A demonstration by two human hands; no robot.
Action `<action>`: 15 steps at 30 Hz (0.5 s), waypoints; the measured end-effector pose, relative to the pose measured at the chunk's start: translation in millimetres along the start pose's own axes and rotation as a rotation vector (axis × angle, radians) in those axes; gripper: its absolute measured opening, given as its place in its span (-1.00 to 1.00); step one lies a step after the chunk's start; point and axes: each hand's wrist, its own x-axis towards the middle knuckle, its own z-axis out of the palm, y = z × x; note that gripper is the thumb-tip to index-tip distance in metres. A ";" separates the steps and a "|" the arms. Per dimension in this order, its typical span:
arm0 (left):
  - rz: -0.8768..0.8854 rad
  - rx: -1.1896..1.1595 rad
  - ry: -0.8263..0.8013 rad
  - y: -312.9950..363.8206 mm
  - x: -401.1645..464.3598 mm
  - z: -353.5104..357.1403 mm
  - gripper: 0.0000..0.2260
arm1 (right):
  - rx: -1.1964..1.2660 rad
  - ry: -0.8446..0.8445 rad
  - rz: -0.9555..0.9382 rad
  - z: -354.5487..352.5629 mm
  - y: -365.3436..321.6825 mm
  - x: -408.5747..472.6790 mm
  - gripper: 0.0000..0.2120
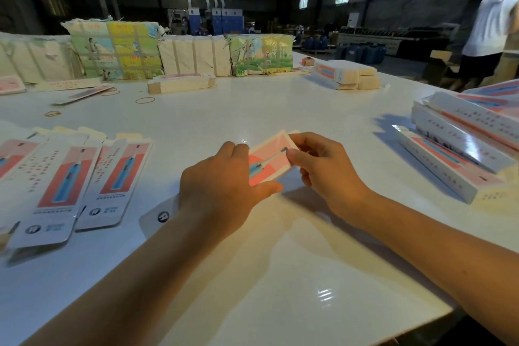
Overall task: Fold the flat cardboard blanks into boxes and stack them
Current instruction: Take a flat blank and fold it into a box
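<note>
Head view. We look down on a white table (252, 109) with both hands at its centre, working one box (269, 160) printed in pink with a blue toothbrush. The left hand (222, 182) lies over the near part of the box, fingers curled round it and thumb stretched along its near edge; we judge that it steadies the body while the far end is worked. The right hand (323, 166) pinches the far end, thumb on the printed face and fingers behind, probably to tuck or press the end flap, though the flap itself is hidden from us. The box's long axis runs from near left, where a rounded tab (160, 218) shows beneath the left wrist, to far right; the brush head points to the far right.

Flat blanks (84, 177) lie fanned at the left, within the left hand's reach, their long axes running away from us. Finished boxes (455, 149) are stacked at the right, beside the right hand, which suits setting this one down there. Rubber bands (145, 100) and wrapped bundles (115, 50) lie farther back.
</note>
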 end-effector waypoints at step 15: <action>-0.028 -0.178 -0.038 4.7 -1.4 -2.5 -0.37 | 0.576 -0.110 0.265 -9.0 0.8 12.4 -0.75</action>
